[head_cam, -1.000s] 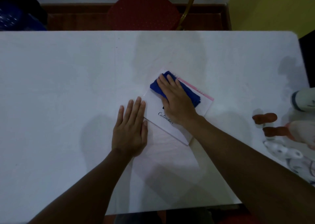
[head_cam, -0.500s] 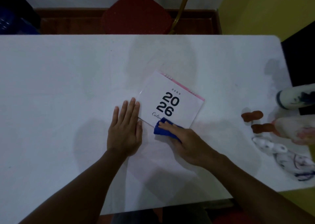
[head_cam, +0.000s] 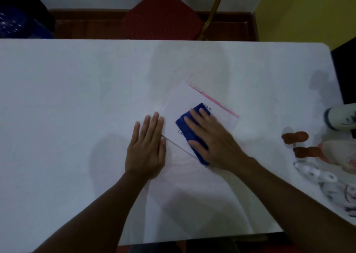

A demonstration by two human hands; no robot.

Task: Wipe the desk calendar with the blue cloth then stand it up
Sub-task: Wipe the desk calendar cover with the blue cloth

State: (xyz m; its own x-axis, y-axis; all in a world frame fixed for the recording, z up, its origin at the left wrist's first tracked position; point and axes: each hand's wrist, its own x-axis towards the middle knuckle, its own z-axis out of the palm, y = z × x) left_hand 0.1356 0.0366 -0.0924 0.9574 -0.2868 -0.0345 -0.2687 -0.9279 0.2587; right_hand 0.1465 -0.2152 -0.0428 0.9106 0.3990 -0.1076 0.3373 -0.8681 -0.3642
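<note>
The desk calendar [head_cam: 185,100], white with a pink top edge, lies flat and turned at an angle on the white table [head_cam: 77,91]. My right hand [head_cam: 213,137] presses the folded blue cloth [head_cam: 185,123] flat onto the calendar's middle and near part, covering most of its print. My left hand [head_cam: 147,148] rests palm down on the table just left of the calendar, fingers spread, its fingertips at the calendar's clear left edge. The calendar's near corner is hidden under the cloth and my right hand.
At the table's right edge lie two brown-capped bottles [head_cam: 294,137], a white bottle [head_cam: 341,118] and a crumpled plastic pack [head_cam: 316,173]. A red chair [head_cam: 161,16] stands behind the far edge.
My right hand has slid the blue cloth from the calendar's near edge back up over its middle, after an earlier downward stroke. My left hand has stayed in place.
</note>
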